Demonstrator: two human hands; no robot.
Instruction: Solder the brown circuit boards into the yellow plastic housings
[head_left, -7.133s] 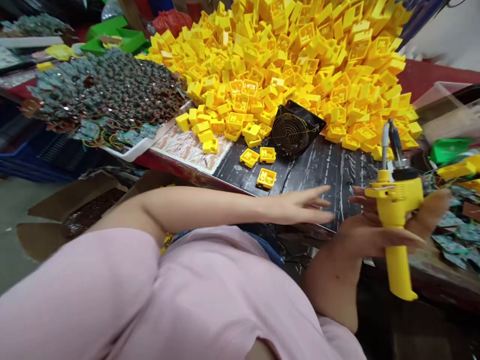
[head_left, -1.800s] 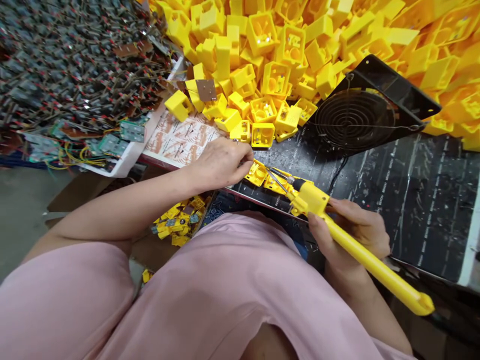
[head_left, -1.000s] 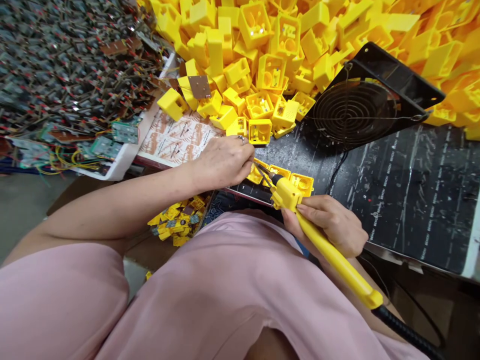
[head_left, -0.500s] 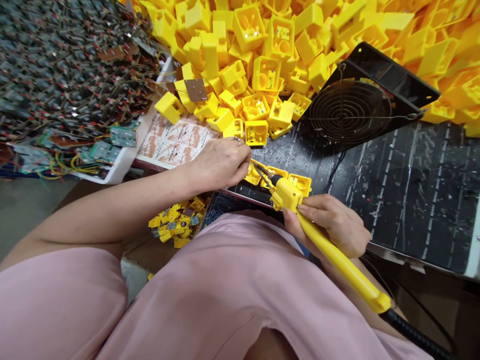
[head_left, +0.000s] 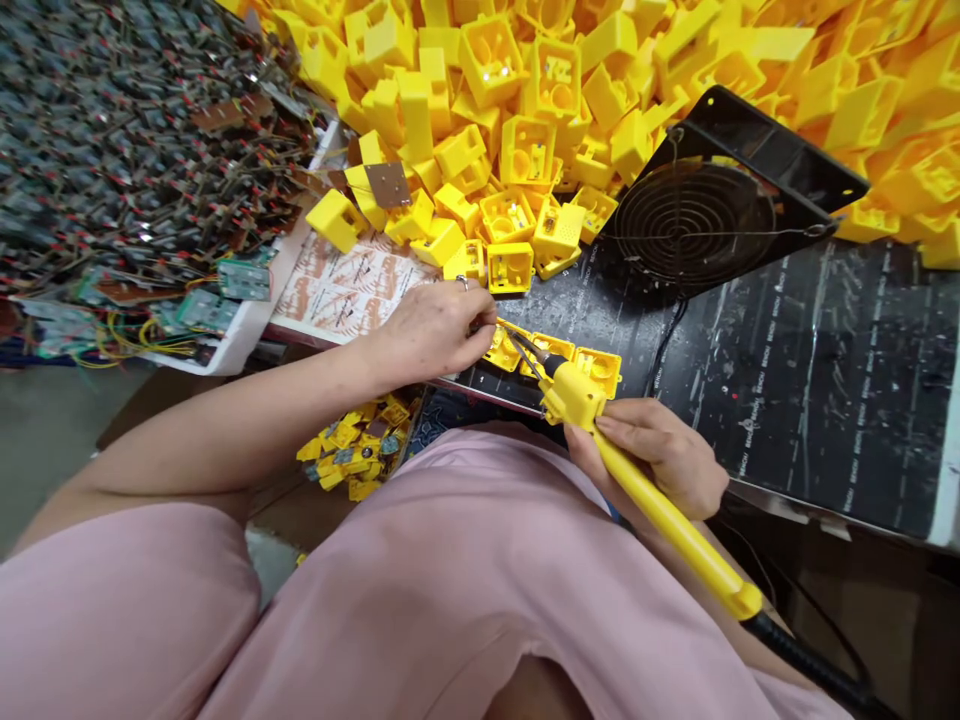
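Note:
My right hand (head_left: 664, 450) is wrapped round a yellow soldering iron (head_left: 652, 485), which points up and left. Its dark metal tip reaches into the leftmost yellow plastic housing (head_left: 502, 350) of a short row at the table's front edge. Beside it lie a middle housing (head_left: 551, 347), partly behind the iron, and a right-hand housing (head_left: 598, 370); both show their open sides. At the row's left end, my left hand (head_left: 435, 330) has its fingers curled and pinched close to the iron's tip. Whatever those fingers hold is hidden.
A large heap of yellow housings (head_left: 517, 150) covers the back of the table. A black fan (head_left: 690, 220) stands right of centre on the black tabletop (head_left: 810, 380). Circuit boards (head_left: 150, 150) are piled at the left in a white tray (head_left: 240, 330). Yellow parts (head_left: 352, 450) sit below the edge.
The whole view has shifted slightly. Both hands and the soldering iron keep nearly the same place over the row of housings.

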